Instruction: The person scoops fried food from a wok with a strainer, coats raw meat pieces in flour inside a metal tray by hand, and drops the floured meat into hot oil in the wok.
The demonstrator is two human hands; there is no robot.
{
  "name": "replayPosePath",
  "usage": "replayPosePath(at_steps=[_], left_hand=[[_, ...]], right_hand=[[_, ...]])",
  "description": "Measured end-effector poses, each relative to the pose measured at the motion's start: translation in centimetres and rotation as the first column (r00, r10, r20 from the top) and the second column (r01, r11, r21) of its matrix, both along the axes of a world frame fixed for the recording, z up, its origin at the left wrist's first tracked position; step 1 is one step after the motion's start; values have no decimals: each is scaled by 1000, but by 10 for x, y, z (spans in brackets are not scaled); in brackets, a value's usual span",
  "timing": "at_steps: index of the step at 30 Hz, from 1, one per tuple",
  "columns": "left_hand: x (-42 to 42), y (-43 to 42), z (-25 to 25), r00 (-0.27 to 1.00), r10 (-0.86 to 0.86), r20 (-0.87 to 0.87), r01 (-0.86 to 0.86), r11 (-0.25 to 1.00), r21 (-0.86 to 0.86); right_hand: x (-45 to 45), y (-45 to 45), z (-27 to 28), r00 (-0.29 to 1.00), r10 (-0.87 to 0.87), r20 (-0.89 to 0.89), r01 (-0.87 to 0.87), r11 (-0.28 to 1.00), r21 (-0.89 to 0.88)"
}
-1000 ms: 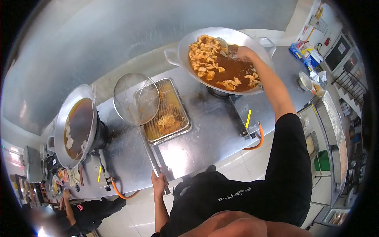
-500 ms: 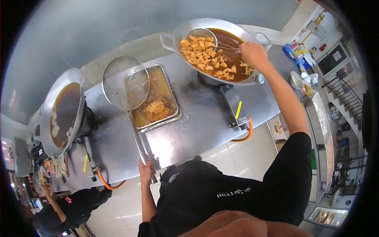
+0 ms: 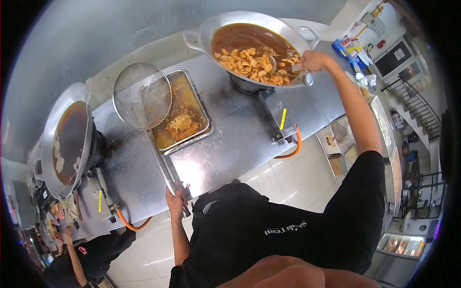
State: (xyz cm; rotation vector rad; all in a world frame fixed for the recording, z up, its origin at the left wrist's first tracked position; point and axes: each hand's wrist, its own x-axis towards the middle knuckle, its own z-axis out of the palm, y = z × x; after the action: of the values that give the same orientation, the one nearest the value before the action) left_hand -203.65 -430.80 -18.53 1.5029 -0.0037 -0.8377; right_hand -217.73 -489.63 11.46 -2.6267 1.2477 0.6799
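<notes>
My right hand [image 3: 314,61] is closed round the handle of a wire skimmer [image 3: 273,63] at the right rim of a large metal wok [image 3: 207,36]. The skimmer's head is tilted and partly sunk among golden fried pieces [image 3: 240,60], which look like chicken, in brown oil [image 3: 254,36]. My left hand [image 3: 176,204] grips the long handle of a big round mesh strainer [image 3: 142,96]. Its bowl hangs over the left part of a metal tray [image 3: 209,126] with a wire rack, where a heap of crumbs [image 3: 182,126] lies. The strainer holds no food.
A second wok [image 3: 48,129] of dark oil with pale batter stands at the left. Gas burners with orange hoses [image 3: 298,144] sit on the steel table [image 3: 230,139]. At lower left, another person [image 3: 91,254] works; packets lie nearby. Bags [image 3: 353,53] stand at far right.
The skimmer has moved right and toward me through the oil, tipping from flat to tilted. The fried pieces have gathered along the near side. My left hand keeps hold of the strainer.
</notes>
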Motion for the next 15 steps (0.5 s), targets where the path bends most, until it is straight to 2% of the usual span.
replayPosePath(at_steps=[4,7,8,10,13,15], left_hand=[[2,1,-7,1000,-2,10,2,1000,-30],[3,1,-6,1000,-6,9,6,999,-34],[3,1,-6,1000,-6,12,6,1000,-29],[3,1,-9,999,-19,27,19,1000,-18],[2,-1,-10,1000,-17,23,18,1000,-12],[3,0,-11,1000,-16,20,16,1000,-11]], right_hand=[[0,9,1,979,-126,163,94,977,192],[-3,14,5,975,-38,220,21,997,80],[-6,12,-2,957,95,276,-70,993,-97],[-9,17,-15,876,372,308,-210,868,-450],[-1,70,1,930,354,95,-198,703,-683],[1,93,12,951,308,-25,-236,670,-704]])
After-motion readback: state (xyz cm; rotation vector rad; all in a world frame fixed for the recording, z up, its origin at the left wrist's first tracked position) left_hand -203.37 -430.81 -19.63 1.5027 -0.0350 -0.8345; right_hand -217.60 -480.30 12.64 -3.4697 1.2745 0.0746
